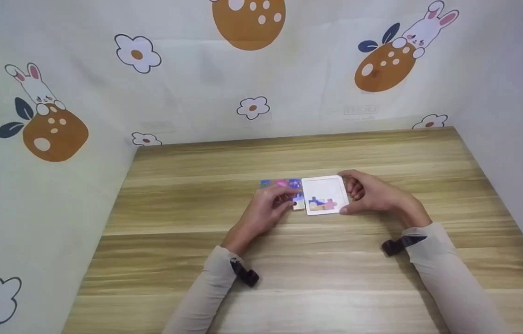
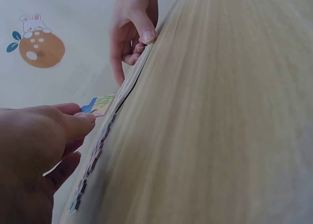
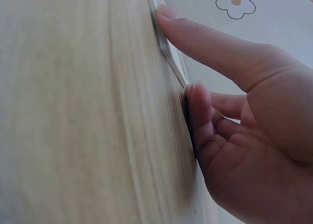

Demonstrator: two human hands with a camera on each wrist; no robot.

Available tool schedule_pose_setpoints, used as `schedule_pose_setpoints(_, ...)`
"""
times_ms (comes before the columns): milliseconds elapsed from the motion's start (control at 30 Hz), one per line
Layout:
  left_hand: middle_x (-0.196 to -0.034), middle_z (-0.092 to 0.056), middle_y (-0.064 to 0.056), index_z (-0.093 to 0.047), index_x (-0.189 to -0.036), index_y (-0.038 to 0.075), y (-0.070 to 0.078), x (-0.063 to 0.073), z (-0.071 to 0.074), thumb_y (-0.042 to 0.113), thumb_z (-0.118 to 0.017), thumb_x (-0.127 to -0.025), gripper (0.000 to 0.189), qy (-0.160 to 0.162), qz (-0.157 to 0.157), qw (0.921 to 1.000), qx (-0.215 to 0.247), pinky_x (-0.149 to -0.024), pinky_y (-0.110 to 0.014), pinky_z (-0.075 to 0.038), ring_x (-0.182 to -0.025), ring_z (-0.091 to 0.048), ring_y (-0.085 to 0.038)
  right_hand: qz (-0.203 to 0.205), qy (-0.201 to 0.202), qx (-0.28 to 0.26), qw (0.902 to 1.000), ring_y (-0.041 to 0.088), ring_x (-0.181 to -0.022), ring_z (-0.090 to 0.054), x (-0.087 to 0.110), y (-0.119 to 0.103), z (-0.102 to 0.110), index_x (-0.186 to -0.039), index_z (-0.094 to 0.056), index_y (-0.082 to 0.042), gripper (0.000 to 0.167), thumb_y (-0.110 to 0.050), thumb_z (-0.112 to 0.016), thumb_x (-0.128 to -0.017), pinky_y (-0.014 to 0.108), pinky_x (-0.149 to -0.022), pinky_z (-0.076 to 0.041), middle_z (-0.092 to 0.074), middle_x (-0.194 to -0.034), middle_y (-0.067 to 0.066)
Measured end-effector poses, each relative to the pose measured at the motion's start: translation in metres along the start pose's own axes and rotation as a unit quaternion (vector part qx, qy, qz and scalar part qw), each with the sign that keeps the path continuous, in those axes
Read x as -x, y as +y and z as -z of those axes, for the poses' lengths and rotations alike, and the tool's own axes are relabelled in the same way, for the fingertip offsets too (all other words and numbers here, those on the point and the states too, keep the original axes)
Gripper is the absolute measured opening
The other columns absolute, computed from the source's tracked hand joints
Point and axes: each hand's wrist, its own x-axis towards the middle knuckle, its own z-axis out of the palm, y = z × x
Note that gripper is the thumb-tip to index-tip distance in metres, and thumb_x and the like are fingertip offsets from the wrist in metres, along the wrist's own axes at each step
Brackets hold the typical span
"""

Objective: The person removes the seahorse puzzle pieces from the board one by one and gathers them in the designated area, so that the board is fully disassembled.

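A square white puzzle board with a raised border lies flat on the wooden table. Two joined jigsaw pieces sit along its lower side. My right hand holds the board by its right edge, thumb at the near corner and index finger at the far one, the other fingers curled. Just left of the board, my left hand pinches a colourful jigsaw piece between thumb and fingertips, its edge close to the board. Several loose puzzle pieces lie in a cluster beyond the left hand, partly hidden by it.
The wood-grain table runs up to a pale patterned cloth at the back and both sides. A black wrist camera is strapped over the left sleeve, and another camera over the right.
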Motion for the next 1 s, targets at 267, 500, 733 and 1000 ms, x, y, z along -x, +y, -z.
schedule_pose_setpoints(267, -0.116, -0.081, -0.005, -0.079, -0.122, 0.008, -0.001, 0.0017, 0.0043, 0.006, -0.081, -0.095, 0.028, -0.065, 0.015, 0.9978, -0.006, -0.098, -0.029, -0.062, -0.105, -0.075, -0.018, -0.005, 0.001, -0.002, 1.0, 0.022, -0.099, -0.056, 0.0009, -0.0013, -0.0002, -0.161, -0.043, -0.001, 0.1, -0.017, -0.098, -0.079, 0.02, -0.085, -0.052, -0.059, -0.112, 0.015)
schedule_pose_setpoints(500, -0.113, -0.08, -0.004, -0.08, -0.122, 0.01, -0.0026, 0.0013, 0.0069, 0.012, -0.081, -0.096, 0.026, -0.071, 0.014, 0.9972, -0.021, -0.097, -0.036, -0.061, -0.105, -0.072, -0.02, -0.004, 0.001, -0.009, 1.0, 0.022, -0.098, -0.056, 0.0005, -0.0022, 0.0001, -0.16, -0.043, 0.0, 0.098, -0.015, -0.098, -0.08, 0.019, -0.085, -0.052, -0.059, -0.111, 0.015)
schedule_pose_setpoints(733, -0.117, -0.08, -0.001, -0.08, -0.122, 0.011, -0.0008, 0.001, 0.0053, 0.022, -0.087, -0.093, 0.031, -0.084, 0.019, 0.9961, -0.017, -0.102, -0.035, -0.059, -0.11, -0.071, -0.018, -0.006, 0.001, -0.017, 0.9998, 0.022, -0.098, -0.055, 0.0004, -0.0025, 0.0, -0.159, -0.043, 0.0, 0.098, -0.014, -0.098, -0.079, 0.019, -0.086, -0.052, -0.058, -0.112, 0.015)
schedule_pose_setpoints(1000, -0.121, -0.081, 0.003, -0.08, -0.123, 0.014, -0.0016, 0.0018, 0.0005, 0.025, -0.087, -0.094, 0.032, -0.09, 0.008, 0.9954, -0.032, -0.112, -0.038, -0.052, -0.12, -0.069, -0.017, -0.012, -0.001, -0.017, 0.9998, 0.023, -0.1, -0.055, 0.0011, -0.0026, 0.0007, -0.159, -0.042, -0.001, 0.098, -0.016, -0.098, -0.08, 0.019, -0.086, -0.051, -0.058, -0.112, 0.015)
